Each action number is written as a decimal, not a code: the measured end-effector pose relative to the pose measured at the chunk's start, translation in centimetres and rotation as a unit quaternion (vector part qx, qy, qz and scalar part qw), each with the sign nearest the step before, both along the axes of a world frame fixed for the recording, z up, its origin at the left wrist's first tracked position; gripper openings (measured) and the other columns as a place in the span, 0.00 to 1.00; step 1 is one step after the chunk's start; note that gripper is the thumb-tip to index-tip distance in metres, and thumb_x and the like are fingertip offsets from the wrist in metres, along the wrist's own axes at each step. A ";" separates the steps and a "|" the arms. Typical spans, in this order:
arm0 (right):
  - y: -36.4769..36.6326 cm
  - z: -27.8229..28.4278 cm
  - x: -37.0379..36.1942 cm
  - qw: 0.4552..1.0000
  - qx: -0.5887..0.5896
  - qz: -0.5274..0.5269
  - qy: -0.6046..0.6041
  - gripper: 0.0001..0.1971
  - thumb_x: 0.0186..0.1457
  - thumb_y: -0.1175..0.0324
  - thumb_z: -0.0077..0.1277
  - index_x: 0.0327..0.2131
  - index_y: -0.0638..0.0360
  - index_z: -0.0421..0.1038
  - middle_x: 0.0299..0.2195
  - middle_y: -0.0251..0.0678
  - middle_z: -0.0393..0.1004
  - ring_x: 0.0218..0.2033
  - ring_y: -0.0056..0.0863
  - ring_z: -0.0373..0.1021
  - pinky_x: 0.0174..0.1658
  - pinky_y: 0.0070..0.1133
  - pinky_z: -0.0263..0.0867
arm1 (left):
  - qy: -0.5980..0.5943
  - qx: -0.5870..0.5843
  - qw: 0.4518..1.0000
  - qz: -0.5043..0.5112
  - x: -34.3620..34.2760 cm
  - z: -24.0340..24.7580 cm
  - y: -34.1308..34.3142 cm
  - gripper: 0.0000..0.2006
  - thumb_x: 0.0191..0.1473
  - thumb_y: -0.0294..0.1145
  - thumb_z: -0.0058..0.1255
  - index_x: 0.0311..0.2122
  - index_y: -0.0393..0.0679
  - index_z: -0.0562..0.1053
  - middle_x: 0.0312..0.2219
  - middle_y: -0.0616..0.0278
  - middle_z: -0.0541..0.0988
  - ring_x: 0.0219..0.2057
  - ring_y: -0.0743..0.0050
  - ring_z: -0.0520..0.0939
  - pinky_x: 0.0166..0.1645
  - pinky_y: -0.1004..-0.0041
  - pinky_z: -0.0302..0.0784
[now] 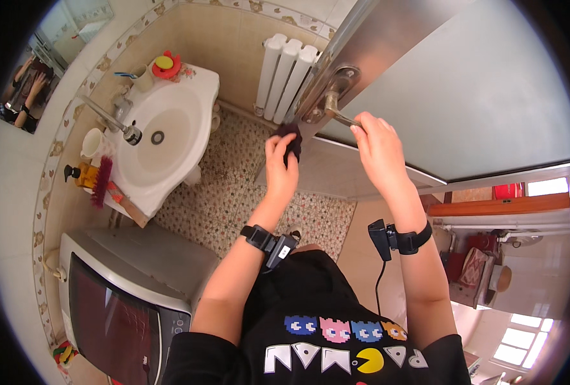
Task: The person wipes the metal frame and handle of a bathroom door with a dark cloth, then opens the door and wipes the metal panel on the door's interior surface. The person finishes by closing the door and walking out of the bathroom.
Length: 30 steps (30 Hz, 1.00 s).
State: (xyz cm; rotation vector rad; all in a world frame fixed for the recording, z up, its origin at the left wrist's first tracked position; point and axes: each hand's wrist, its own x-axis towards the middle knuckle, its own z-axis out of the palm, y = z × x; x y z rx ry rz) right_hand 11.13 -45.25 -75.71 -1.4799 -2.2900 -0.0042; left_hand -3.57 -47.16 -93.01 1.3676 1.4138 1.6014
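Door handle (334, 105) and dark cloth (288, 133) each take up one hand. The right hand (380, 144) pinches the free end of the lever, thumb against the fingers, probably because gripping there steadies the door (465, 96) on its hinges. The handle itself sits on a metal plate (348, 77) along the door's long edge, beside the frosted pane. The left hand (280, 163) has its fingers curled around the cloth, which is bunched rather than laid flat, likely so a thick wad fits under the fingertips. It is held just beside that same edge, below the plate; whether cloth and metal touch, I cannot tell.

At the sink (203, 86), small things keep to the rim, which presumably leaves the bowl free. A red dish (176, 68) with yellow soap (164, 62) sits at the far edge, next to a cup (145, 80) holding a blue-handled brush. The faucet (105, 117) rises from the wall-side edge, its spout reaching over the bowl. A white mug (92, 142) and an amber pump bottle (87, 175) stand toward the near corner, where a magenta-bristled brush (103, 182) lies with its handle across the rim.
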 end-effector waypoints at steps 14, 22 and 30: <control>0.5 -0.2 -0.1 1.000 0.014 -0.001 0.006 0.05 0.58 0.69 0.47 0.33 0.60 0.66 0.30 0.39 0.72 0.34 0.40 0.68 0.40 0.32 0.62 | -0.041 -0.016 0.999 0.013 0.3 1.6 0.5 0.20 0.49 0.20 0.46 0.51 0.39 0.69 0.45 0.50 0.67 0.46 0.50 0.71 0.52 0.64 0.67; 0.2 -0.1 0.1 1.000 -0.010 -0.005 0.020 0.05 0.58 0.69 0.47 0.34 0.60 0.67 0.29 0.40 0.71 0.33 0.40 0.67 0.39 0.32 0.61 | 0.087 0.010 0.996 0.024 1.2 1.0 1.7 0.22 0.52 0.20 0.48 0.54 0.42 0.69 0.49 0.44 0.66 0.50 0.42 0.69 0.53 0.59 0.68; -0.4 -0.3 0.2 1.000 -0.014 0.006 0.019 0.04 0.58 0.71 0.46 0.34 0.60 0.67 0.27 0.41 0.68 0.32 0.41 0.65 0.38 0.32 0.60 | -0.009 0.092 0.996 -0.012 -4.5 4.2 2.7 0.19 0.48 0.15 0.42 0.46 0.41 0.73 0.43 0.54 0.67 0.46 0.57 0.71 0.53 0.69 0.66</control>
